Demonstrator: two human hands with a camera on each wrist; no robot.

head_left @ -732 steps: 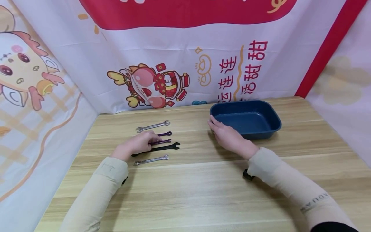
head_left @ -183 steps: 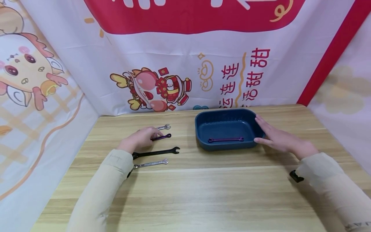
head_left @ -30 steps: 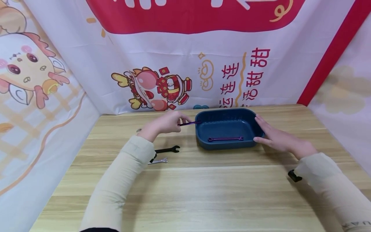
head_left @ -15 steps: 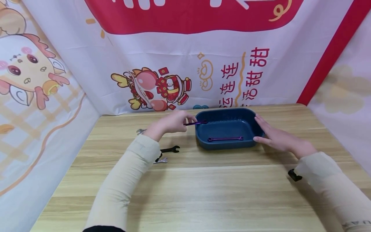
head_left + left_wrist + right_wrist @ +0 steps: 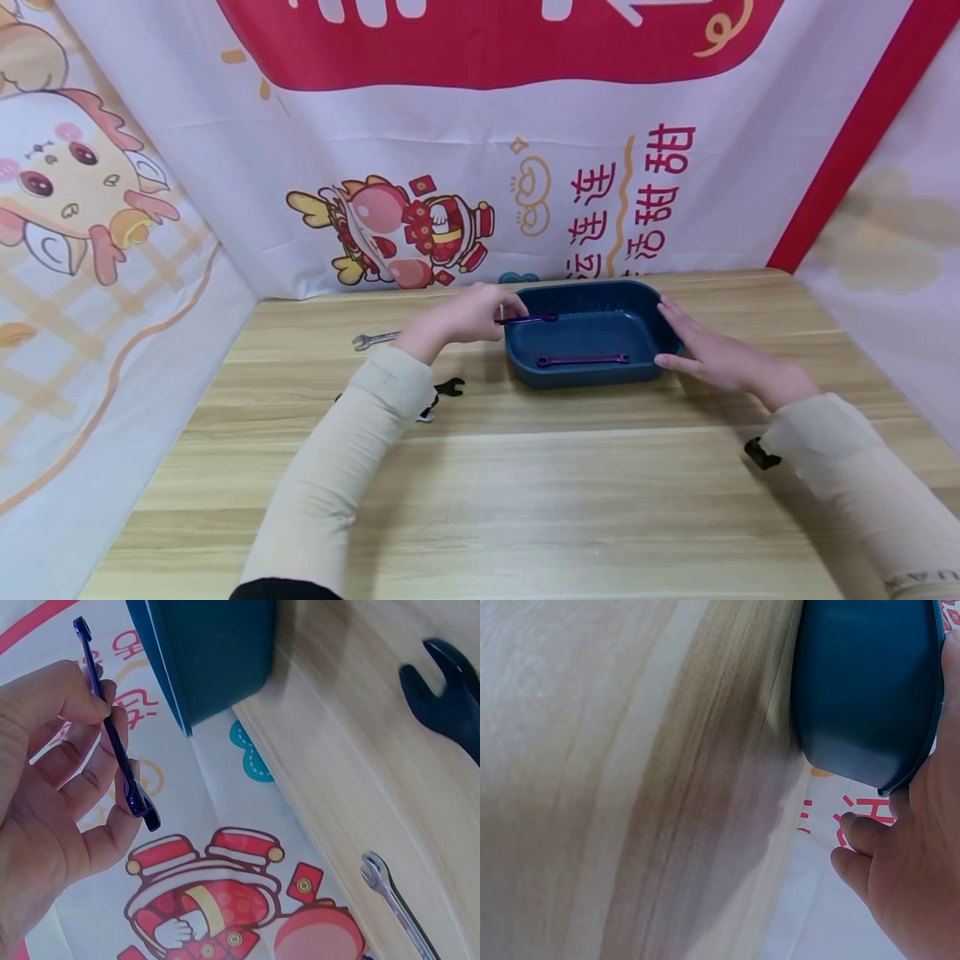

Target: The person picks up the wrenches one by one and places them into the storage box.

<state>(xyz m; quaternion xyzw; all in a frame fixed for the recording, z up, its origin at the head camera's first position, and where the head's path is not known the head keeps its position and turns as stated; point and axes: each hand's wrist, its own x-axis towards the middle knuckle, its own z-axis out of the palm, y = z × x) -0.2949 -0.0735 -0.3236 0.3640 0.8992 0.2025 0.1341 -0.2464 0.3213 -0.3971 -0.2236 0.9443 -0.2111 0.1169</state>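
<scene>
My left hand (image 5: 474, 317) pinches a purple wrench (image 5: 531, 318) by one end, its other end reaching over the left side of the blue bin (image 5: 592, 378). In the left wrist view the thumb and fingers hold this wrench (image 5: 118, 750) clear of the bin wall (image 5: 214, 660). A second purple wrench (image 5: 583, 360) lies inside, along the near wall. My right hand (image 5: 712, 354) rests with straight fingers against the bin's right end; in the right wrist view the hand (image 5: 919, 862) touches the rim, some fingers hidden.
Left on the wooden table (image 5: 525, 500) lie a silver wrench (image 5: 373, 340) and a black wrench (image 5: 452, 387), partly behind the left arm. Another silver wrench (image 5: 426, 415) is almost hidden by the sleeve. A printed cloth (image 5: 487, 183) hangs along the table's back edge.
Earlier the left hand took the purple wrench from the table; over the last second it moved right, over the bin. One purple wrench reached the bin before that. The right hand stays still lately.
</scene>
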